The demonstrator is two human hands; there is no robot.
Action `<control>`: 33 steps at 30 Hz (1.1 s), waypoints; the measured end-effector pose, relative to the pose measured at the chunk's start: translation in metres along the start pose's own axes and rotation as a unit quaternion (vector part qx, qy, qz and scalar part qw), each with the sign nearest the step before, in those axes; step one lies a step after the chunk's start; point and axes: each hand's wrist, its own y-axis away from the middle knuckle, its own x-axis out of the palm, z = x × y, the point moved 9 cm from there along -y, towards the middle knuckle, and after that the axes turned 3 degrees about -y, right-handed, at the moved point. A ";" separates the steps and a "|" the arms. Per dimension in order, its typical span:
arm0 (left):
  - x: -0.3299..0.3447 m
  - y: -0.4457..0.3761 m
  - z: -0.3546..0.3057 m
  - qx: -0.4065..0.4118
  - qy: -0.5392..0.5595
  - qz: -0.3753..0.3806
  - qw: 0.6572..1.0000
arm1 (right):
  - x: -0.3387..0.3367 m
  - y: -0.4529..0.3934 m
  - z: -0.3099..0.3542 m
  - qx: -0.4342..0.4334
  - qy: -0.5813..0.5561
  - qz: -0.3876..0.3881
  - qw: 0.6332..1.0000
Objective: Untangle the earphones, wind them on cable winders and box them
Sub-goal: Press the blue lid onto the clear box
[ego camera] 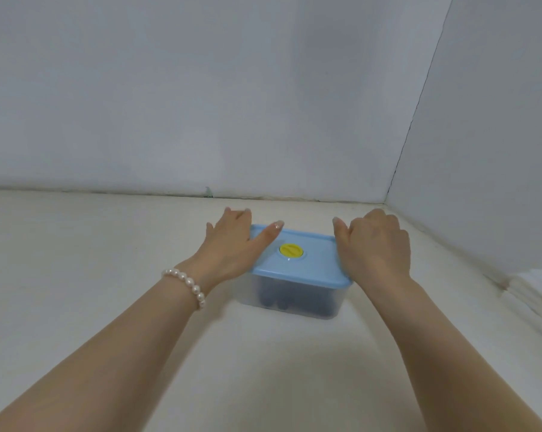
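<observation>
A clear plastic box [294,299] stands on the white table, closed by a light blue lid [310,260] with a yellow round knob [290,250] in its middle. Dark shapes show through the box wall; whether they are earphones or winders I cannot tell. My left hand [232,244] lies on the lid's left edge, thumb stretched flat across the top, fingers reaching past the far side. My right hand [375,244] sits on the lid's right edge with its fingers bent down over the side.
The white table [107,275] runs back to a white wall [201,104]. A second white panel [487,151] closes the right side, forming a corner behind the box. A pearl bracelet [187,283] is on my left wrist.
</observation>
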 end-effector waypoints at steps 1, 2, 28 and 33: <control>0.000 0.001 -0.006 0.019 -0.006 0.004 1.000 | -0.001 0.000 0.000 -0.011 -0.050 -0.019 0.999; 0.001 0.002 -0.014 0.046 -0.014 0.008 0.999 | -0.002 0.000 0.004 -0.032 -0.102 -0.028 0.994; 0.030 -0.001 -0.034 0.082 -0.240 0.161 0.954 | 0.053 0.003 0.039 -0.142 -0.182 0.211 0.950; 0.042 0.004 -0.033 0.092 -0.212 0.236 0.944 | 0.057 0.009 0.037 -0.136 -0.169 0.222 0.951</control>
